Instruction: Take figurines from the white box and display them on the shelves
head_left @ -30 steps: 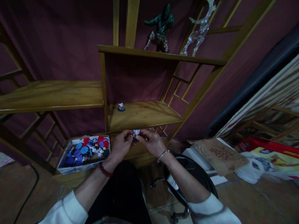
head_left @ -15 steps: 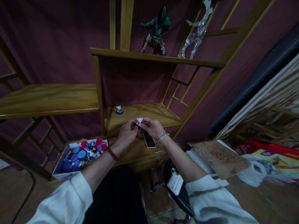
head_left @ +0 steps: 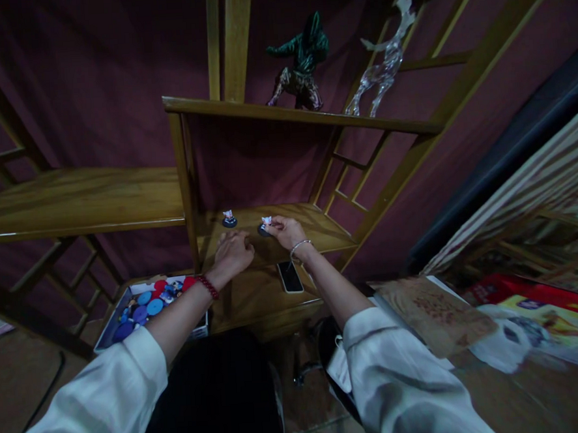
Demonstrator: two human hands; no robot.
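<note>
A small white-and-red figurine on a dark round base (head_left: pixel 266 224) is pinched in my right hand (head_left: pixel 289 233) and stands at the lower wooden shelf (head_left: pixel 314 225). To its left, a similar small figurine (head_left: pixel 229 218) rests on the same shelf, apart from both hands. My left hand (head_left: pixel 233 254) is at the shelf's front edge, just below that second figurine. Its fingers are loosely bent, and I see nothing held in them. Below my right wrist, a phone (head_left: pixel 291 276) lies on the wooden surface.
An open box (head_left: pixel 128 306) of red and blue discs and small figures sits at the lower left, partly behind my left forearm. On the upper shelf (head_left: pixel 243 109) stand a green hooded statue (head_left: pixel 304 62) and a clear deer figure (head_left: pixel 382 70). A chair and bags are at right.
Both hands were together on the figurine; now they are apart. My right hand has carried it slightly up and onto the shelf, while my left hand has let go and moved left.
</note>
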